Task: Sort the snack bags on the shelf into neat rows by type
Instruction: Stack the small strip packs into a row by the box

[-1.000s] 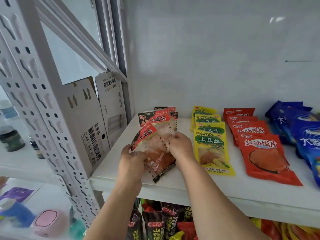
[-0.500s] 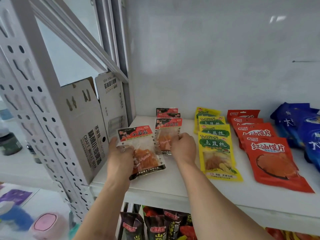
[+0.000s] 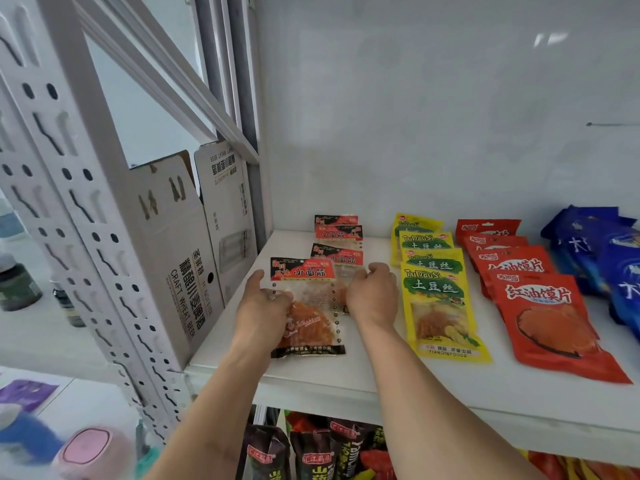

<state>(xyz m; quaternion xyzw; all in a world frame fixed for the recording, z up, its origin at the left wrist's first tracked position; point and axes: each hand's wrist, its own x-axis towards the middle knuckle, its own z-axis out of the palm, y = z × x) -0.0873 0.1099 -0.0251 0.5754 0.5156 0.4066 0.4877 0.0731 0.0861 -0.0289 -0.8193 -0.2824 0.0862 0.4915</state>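
Two bare hands arrange snack bags on a white shelf point(image 3: 398, 386) against a white wall.

A perforated metal upright point(image 3: 86, 216) and flattened beer cartons point(image 3: 180, 251) stand at the shelf's left end. Four overlapping rows run front to back: blue bags point(image 3: 609, 258) far right, red bags point(image 3: 540, 306), yellow bags point(image 3: 436, 292), then clear red-topped bags point(image 3: 337, 233) leftmost. The left hand point(image 3: 263, 306) lies on the front clear bag point(image 3: 308, 299), fingers curled over its left edge. The right hand point(image 3: 374, 292), fingers curled, pinches the bag behind point(image 3: 341, 258). Dark packets point(image 3: 311, 452) fill the shelf below.
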